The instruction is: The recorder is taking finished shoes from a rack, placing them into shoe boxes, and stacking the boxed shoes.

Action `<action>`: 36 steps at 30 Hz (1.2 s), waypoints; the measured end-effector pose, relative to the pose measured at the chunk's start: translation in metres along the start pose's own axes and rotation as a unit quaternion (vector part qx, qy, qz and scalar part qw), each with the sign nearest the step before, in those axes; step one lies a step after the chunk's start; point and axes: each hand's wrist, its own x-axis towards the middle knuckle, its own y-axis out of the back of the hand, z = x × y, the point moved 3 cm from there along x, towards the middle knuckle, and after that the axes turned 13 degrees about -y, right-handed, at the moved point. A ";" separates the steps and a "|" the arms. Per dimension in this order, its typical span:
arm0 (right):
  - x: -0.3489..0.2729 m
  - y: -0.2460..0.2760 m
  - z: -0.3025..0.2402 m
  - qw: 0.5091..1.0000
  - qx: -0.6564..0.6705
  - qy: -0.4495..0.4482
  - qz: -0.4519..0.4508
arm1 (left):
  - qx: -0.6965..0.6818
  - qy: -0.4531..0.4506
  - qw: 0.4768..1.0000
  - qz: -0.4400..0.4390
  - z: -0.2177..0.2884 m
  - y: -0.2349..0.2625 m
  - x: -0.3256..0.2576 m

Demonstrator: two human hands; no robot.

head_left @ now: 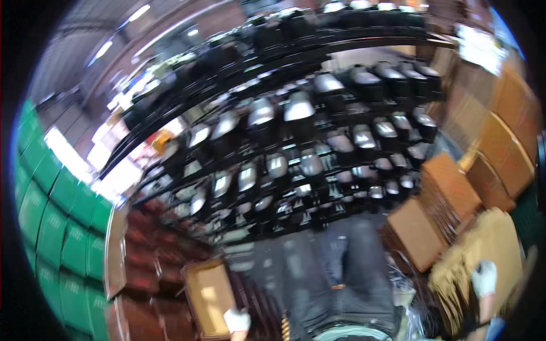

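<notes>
Rack (296,131): a tall black rack of shelves, loaded with rows of dark glossy shoes, fills the middle.
Green boxes (57,227): stacked well left of the rack.
Flat cartons (443,193): brown, piled right of the rack.
Paper stack (483,244): tan sheets below-right of the rack; gloved right hand (484,277) lies on it, fingers too blurred to tell.
Open box (209,295): below-left of the rack; gloved left hand (237,320) grips its lower edge.

Left hand (237,320): white-gloved, low near the bottom edge, fingers curled closed in a grip. Right hand (484,278): white-gloved, raised out to the right side, forearm bare below it, fingers bent downward, grip unclear through blur.
</notes>
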 end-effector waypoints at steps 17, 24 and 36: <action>0.002 0.077 -0.098 0.979 0.077 -0.103 -0.158 | -0.046 -0.198 0.961 0.186 0.139 0.109 0.124; 0.002 0.082 -0.081 0.897 0.345 -0.203 -0.188 | -0.130 -0.648 0.730 -0.173 0.303 0.101 0.089; 0.016 0.162 -0.100 0.759 0.563 -0.248 -0.215 | -0.337 -0.604 0.651 -0.312 0.396 0.090 0.080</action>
